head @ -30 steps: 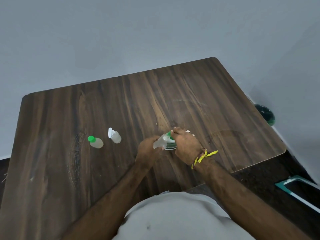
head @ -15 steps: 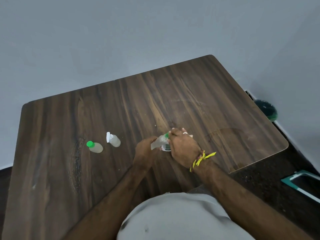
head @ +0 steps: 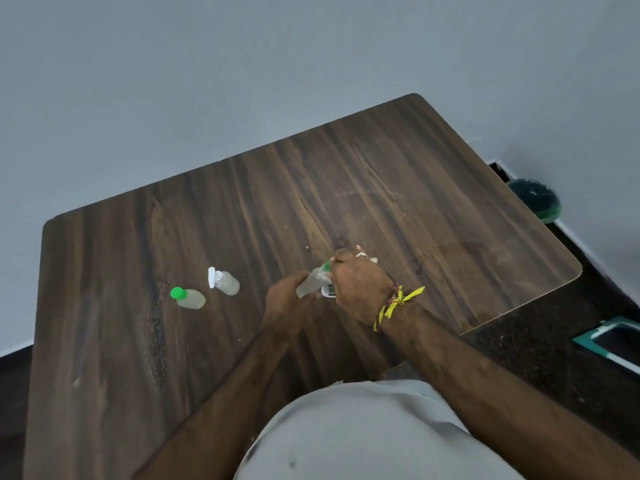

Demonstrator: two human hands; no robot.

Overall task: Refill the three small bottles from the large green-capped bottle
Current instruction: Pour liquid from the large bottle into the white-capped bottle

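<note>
My left hand (head: pixel 285 299) grips the lower end of a small clear bottle (head: pixel 310 285), tilted above the dark wooden table (head: pixel 415 202). My right hand (head: pixel 360 285) pinches its green cap (head: pixel 326 264) at the neck. Part of a white-labelled container (head: pixel 328 290) peeks out under my right hand; most of it is hidden. To the left stand a small bottle with a bright green cap (head: pixel 188 297) and a small bottle with an open white flip cap (head: pixel 225 281).
The table's right edge ends near a dark floor. A green round object (head: pixel 538 202) sits on the floor by the wall. A teal-and-white framed object (head: pixel 613 341) lies on the floor at right. My light shirt fills the bottom.
Both hands stay on the small bottle near the table's middle; they shifted slightly left and away. The two bottles at left have not moved.
</note>
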